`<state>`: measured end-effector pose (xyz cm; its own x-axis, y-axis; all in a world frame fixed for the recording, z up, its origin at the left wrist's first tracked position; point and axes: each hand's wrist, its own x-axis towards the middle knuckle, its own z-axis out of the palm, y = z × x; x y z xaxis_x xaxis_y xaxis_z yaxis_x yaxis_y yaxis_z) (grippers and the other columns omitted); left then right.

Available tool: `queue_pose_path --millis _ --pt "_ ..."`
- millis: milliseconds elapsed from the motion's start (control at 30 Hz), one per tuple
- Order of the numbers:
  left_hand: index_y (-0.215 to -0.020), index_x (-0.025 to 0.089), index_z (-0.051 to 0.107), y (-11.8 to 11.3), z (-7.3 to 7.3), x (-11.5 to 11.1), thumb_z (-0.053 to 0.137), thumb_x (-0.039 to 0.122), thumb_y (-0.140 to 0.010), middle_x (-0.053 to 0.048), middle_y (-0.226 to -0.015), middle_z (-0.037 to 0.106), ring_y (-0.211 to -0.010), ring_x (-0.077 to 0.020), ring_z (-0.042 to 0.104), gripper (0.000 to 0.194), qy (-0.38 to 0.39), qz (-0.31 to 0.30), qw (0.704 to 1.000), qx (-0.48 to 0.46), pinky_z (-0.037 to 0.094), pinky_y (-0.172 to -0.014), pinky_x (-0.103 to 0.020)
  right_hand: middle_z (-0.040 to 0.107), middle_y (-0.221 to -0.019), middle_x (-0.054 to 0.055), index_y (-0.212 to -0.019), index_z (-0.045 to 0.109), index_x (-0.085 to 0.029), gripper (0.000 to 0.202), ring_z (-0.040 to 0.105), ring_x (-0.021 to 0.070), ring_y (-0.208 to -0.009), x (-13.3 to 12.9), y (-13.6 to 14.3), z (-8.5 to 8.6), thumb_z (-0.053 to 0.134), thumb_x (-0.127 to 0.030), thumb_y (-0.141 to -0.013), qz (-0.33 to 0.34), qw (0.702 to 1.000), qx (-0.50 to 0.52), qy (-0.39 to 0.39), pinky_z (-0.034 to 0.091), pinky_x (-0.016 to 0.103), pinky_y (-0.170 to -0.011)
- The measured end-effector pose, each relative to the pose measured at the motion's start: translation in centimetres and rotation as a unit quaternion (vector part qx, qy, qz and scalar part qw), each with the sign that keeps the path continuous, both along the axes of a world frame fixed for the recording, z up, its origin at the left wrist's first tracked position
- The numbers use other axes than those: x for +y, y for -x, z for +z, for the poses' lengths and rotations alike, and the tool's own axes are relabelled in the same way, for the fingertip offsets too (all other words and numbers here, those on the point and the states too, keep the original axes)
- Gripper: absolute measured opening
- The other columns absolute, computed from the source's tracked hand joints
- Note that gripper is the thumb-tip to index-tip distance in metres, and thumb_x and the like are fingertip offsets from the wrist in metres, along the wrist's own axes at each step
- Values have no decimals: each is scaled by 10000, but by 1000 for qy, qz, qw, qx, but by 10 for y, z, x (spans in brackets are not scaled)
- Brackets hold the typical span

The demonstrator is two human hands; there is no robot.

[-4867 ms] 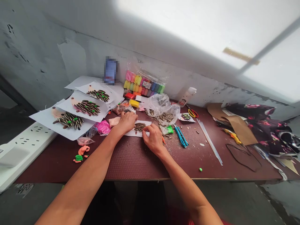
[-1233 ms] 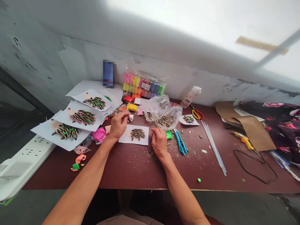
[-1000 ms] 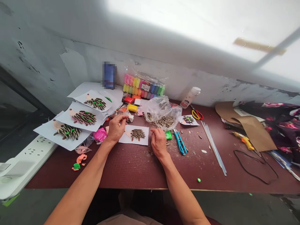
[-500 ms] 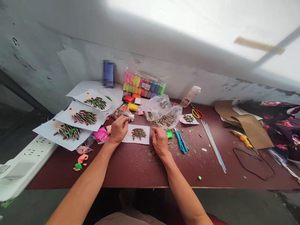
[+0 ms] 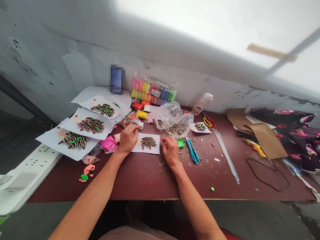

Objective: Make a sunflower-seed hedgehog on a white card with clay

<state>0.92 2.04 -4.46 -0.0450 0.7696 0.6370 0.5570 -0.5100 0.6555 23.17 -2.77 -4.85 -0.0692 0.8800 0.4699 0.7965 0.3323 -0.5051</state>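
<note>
A white card (image 5: 137,149) lies on the table between my two hands, bearing a hedgehog figure whose back is made of striped sunflower seeds (image 5: 148,142). My left hand (image 5: 128,140) is over the card's left end, thumb and fingertips pinched together; anything in the pinch is too small to make out. Just off the card's right edge, my right hand (image 5: 171,151) rests with its fingers curled and closed, their tips partly hidden. Close to it are a green clay packet (image 5: 180,143), a blue utility knife (image 5: 193,151) and a clear bag of sunflower seeds (image 5: 178,128).
Finished-looking hedgehog sheets (image 5: 82,151) are stacked at left beside a power strip (image 5: 37,163). Clay packs (image 5: 153,93) stand against the wall. A bottle (image 5: 202,104), scissors (image 5: 209,120), glue sticks (image 5: 226,156) and a yellow glue gun (image 5: 257,148) are at right.
My left hand has shifted very slightly right over the card, still pinched. The right hand stays nearly in place, and the camera view has turned a little.
</note>
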Motion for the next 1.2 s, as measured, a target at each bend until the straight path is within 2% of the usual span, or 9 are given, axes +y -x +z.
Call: queue_pose_path --millis 300,567,800,1033,1200 --pt "-948 167 681 5 7 2 509 194 -921 -43 -888 703 -669 -144 660 176 22 75 991 -113 537 -677 -273 632 -813 52 -820 616 -193 209 532 195 -791 0 2 4 501 -241 -989 -8 1000 -3 16 393 303 -753" --pt "-952 161 687 2 13 -3 531 254 -924 -37 -874 696 -635 -130 657 184 47 52 984 -165 535 -616 -243 587 -716 29 -701 529 -213 302 499 184 -722 -2 3 5 511 -287 -993 -8 999 -50 13 360 294 -702" --pt "-966 167 676 4 17 -3 574 289 -906 -44 -910 703 -619 -122 654 169 75 55 967 -238 535 -607 -244 670 -886 77 -937 657 -187 216 575 206 -834 0 3 4 444 -175 -975 -4 1000 -13 -12 421 303 -775" --pt "-936 160 677 4 20 -2 599 290 -886 -27 -833 699 -593 -116 645 160 85 51 951 -293 518 -589 -239 678 -824 67 -854 668 -199 234 579 207 -798 0 0 5 489 -249 -996 6 999 -32 11 421 308 -757" --pt "-916 162 668 6 21 -2 617 280 -868 -15 -818 684 -577 -102 626 137 88 38 938 -334 516 -571 -223 671 -801 61 -825 662 -199 237 570 203 -779 0 0 5 499 -239 -992 3 999 -48 9 406 303 -741"
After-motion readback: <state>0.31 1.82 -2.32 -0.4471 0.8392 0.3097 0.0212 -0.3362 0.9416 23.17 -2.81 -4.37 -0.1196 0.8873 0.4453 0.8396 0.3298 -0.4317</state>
